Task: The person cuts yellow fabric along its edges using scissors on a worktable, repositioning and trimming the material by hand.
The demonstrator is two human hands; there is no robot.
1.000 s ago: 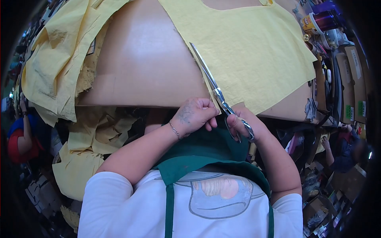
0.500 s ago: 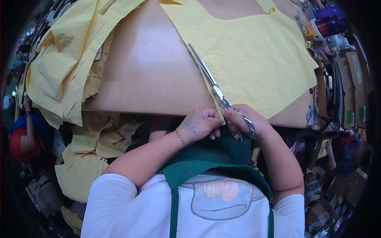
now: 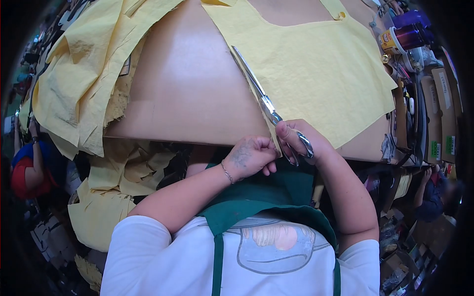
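A large yellow sheet of material (image 3: 316,69) lies over the right part of the table. Along its left edge runs a thin yellow strip (image 3: 272,134), whose lower end is pinched in my left hand (image 3: 251,157) at the table's front edge. My right hand (image 3: 305,142) has its fingers through the handles of long metal scissors (image 3: 264,101). The blades point up and left along the sheet's edge, nearly closed, with the strip on their left side.
Crumpled yellow material (image 3: 79,69) covers the left of the brown table (image 3: 182,79), with more scraps (image 3: 98,212) below. A tub (image 3: 390,41) and a purple container (image 3: 411,35) stand at the right, near cardboard boxes (image 3: 442,98). Other people are at both sides.
The scissors and my right hand have moved slightly up along the sheet's edge since half a second ago. My left hand still pinches the strip, a little lower in view than one second ago.
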